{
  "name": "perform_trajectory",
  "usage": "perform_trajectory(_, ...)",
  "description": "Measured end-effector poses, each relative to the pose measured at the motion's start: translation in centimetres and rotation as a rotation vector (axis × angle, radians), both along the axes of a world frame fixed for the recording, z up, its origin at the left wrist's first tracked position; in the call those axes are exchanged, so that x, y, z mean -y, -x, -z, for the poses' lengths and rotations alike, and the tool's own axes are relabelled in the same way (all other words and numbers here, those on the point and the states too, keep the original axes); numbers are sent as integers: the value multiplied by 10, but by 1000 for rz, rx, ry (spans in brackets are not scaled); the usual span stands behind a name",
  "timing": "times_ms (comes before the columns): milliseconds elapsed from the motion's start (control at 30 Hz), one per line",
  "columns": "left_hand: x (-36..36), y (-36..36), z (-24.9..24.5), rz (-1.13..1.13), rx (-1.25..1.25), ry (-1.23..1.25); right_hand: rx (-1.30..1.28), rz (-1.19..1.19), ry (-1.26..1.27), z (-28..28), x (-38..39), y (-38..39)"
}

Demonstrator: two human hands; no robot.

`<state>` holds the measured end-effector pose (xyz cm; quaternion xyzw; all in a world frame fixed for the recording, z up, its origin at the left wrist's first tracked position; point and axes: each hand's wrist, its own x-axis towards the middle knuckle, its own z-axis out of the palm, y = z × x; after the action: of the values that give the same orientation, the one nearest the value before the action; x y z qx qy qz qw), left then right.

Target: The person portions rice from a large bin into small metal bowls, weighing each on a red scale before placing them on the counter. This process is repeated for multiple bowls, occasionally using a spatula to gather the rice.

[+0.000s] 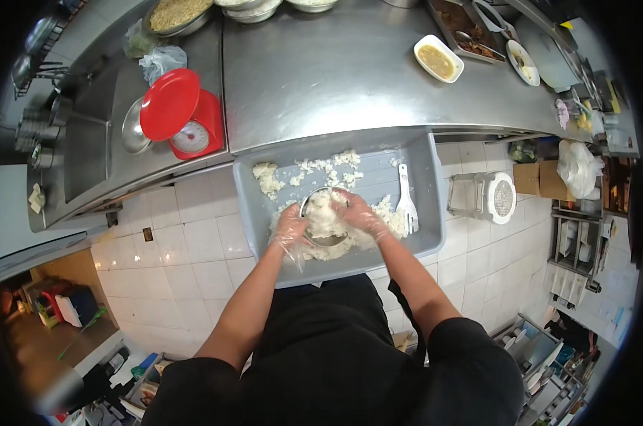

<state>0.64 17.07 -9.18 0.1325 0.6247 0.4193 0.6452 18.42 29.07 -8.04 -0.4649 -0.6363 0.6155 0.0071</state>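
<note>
Both my hands wear clear plastic gloves and work over a grey plastic tub (250, 213). In the tub, a round metal bowl (326, 242) holds a mound of white rice (324, 214). My left hand (291, 226) grips the bowl's left side. On the other side, my right hand (360, 214) is closed over the rice at the bowl's upper right, its fingertips pressed into the mound. Loose rice (267, 179) lies along the tub's floor and around the bowl. A white slotted rice paddle (405, 201) rests to the right of my right hand.
Beyond the tub runs a steel counter (321, 85). A red kitchen scale (193, 128) stands at its left, beside a sink (87, 142). A white dish of sauce (439, 59) and a metal tray of food (463, 28) sit right. A white stool (499, 197) is on the floor.
</note>
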Motion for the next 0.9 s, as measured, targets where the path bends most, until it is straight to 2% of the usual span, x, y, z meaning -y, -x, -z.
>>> perform_trajectory(67,-1,8,15,-12,-89,13,125,42,-508,-2,14,-1)
perform_trajectory(100,1,6,14,-51,-80,-5,118,42,-516,-2,20,0)
perform_trajectory(167,-1,5,11,-64,-88,-25,-90,48,-507,0,39,4)
perform_trajectory(200,2,2,10,-75,-86,-32,-92,47,-501,2,58,11)
perform_trajectory(267,-4,-1,26,-112,-136,-29,-91,-139,-922,4,83,28)
perform_trajectory(333,-5,0,33,-151,-189,-26,-74,-165,-914,9,81,21)
perform_trajectory(400,0,2,15,-261,-16,-27,-239,-251,-815,42,67,4)
perform_trajectory(433,0,0,0,-257,-15,-31,-62,-313,-617,8,50,3)
perform_trajectory(467,-5,-1,-16,-255,8,-43,-60,-313,-633,13,42,5)
perform_trajectory(533,-10,-2,-25,-259,32,-57,35,-139,-558,29,36,13)
perform_trajectory(600,-11,2,-20,-296,27,-64,45,-166,-644,27,49,26)
perform_trajectory(667,-15,7,-21,-334,36,-79,-244,-230,-837,7,52,33)
perform_trajectory(700,-14,8,-21,-369,52,-77,-144,-272,-749,-7,50,30)
perform_trajectory(733,-13,8,-23,-378,51,-87,-148,-281,-759,-9,44,27)
perform_trajectory(800,-10,13,-28,-340,66,-94,-136,-192,-840,-15,28,20)
perform_trajectory(833,-9,13,-28,-349,63,-103,-281,-61,-892,-24,17,18)
perform_trajectory(900,-7,14,-25,-352,38,-98,-229,3,-910,-46,-8,24)
